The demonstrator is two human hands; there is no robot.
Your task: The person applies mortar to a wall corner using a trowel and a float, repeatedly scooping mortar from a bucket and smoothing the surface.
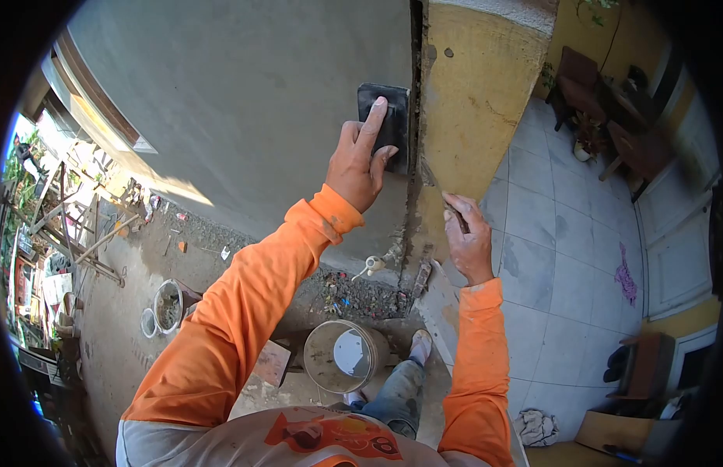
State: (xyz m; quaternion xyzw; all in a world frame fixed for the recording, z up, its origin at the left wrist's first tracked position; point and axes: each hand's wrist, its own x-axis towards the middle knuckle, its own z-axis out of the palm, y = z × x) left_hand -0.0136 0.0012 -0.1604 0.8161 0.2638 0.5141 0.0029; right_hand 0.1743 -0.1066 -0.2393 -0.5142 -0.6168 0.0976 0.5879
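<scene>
My left hand (360, 159) grips a black rectangular float (386, 117) that lies against the grey plastered wall (245, 101), close to its right edge. Its index finger is stretched along the float's back. Lower and to the right, my right hand (470, 241) is closed round the handle of a thin pointed tool, probably a small trowel (431, 177), whose tip is near the dark gap between the grey wall and the yellow wall (482, 93). Most of that handle is hidden in the fingers.
Below the wall are a faucet (371, 266), a large bucket (321, 354) with whitish liquid and a smaller bucket (168, 305). Rubble lines the wall's foot. Wooden trestles (73, 226) stand at the left, chairs (581, 86) on the tiled floor (532, 265) at the right.
</scene>
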